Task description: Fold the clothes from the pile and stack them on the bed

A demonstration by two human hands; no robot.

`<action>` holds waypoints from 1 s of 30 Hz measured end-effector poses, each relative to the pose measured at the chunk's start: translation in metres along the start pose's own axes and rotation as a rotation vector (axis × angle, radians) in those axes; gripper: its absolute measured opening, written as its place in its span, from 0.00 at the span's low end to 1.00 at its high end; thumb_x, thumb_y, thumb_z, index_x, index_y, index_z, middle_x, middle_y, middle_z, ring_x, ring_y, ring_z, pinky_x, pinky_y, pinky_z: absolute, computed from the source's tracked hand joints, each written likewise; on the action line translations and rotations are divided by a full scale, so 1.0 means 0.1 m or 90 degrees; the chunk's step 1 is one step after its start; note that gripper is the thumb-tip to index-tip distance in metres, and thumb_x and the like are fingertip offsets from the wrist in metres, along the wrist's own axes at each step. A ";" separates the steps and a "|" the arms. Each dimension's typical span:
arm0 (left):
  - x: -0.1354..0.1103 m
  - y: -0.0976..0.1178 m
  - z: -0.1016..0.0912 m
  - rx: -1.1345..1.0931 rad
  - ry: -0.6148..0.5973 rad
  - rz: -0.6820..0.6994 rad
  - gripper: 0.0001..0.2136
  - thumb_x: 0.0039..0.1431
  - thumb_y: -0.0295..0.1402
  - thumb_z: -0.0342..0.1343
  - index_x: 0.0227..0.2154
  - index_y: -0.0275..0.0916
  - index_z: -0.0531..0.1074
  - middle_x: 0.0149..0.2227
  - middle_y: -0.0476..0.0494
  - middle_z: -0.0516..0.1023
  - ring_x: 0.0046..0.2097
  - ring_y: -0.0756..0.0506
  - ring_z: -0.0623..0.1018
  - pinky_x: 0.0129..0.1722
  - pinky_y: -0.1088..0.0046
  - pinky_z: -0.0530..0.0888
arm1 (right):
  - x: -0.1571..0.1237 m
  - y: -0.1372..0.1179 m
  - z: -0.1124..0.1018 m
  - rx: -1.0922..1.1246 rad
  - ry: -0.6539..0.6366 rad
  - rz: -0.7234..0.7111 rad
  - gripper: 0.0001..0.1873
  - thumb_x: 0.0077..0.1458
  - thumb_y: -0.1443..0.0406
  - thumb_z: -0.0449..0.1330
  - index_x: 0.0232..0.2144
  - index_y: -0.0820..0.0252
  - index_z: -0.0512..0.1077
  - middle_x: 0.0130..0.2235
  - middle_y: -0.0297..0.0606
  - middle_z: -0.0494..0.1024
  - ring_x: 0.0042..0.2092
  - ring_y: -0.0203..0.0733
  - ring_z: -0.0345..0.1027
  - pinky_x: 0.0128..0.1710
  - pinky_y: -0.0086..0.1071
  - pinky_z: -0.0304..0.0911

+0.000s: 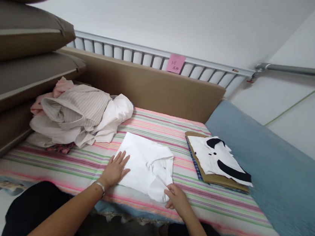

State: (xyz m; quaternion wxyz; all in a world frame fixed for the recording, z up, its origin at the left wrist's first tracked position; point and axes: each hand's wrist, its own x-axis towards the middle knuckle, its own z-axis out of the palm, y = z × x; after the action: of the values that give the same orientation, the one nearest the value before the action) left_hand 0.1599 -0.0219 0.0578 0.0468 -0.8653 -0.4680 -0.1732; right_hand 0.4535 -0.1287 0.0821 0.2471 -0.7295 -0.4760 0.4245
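Note:
A white shirt (141, 161) lies folded into a rough rectangle in front of me, its collar toward the right. My left hand (115, 168) rests flat on the shirt's left edge, fingers spread. At the lower right corner my right hand (176, 199) pinches the edge of the shirt between thumb and fingers. To the right sits a stack of folded clothes, with a white garment with black trim (212, 158) on top of a brown one (215, 179).
A loose heap of clothes (81, 109) lies at the left, beside a stack of brown cushions (30, 58). Under everything is a striped sheet (157, 123). Behind it stand a brown board (150, 83) and a radiator (116, 51) with a pink note (176, 63).

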 end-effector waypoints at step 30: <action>0.17 0.18 0.10 0.108 0.034 0.057 0.29 0.62 0.46 0.43 0.63 0.43 0.46 0.65 0.37 0.50 0.64 0.36 0.53 0.56 0.53 0.63 | 1.35 -0.44 -0.51 -0.227 0.345 -0.190 0.19 0.50 0.70 0.46 0.40 0.53 0.71 0.41 0.34 0.77 0.42 0.39 0.69 0.40 0.30 0.61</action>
State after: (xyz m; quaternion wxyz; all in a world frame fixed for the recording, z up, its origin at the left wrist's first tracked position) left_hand 0.1858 -0.0157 0.0560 0.1402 -0.8733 -0.4407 -0.1533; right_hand 0.5009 0.0138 0.0900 0.2927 -0.7697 -0.5610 0.0849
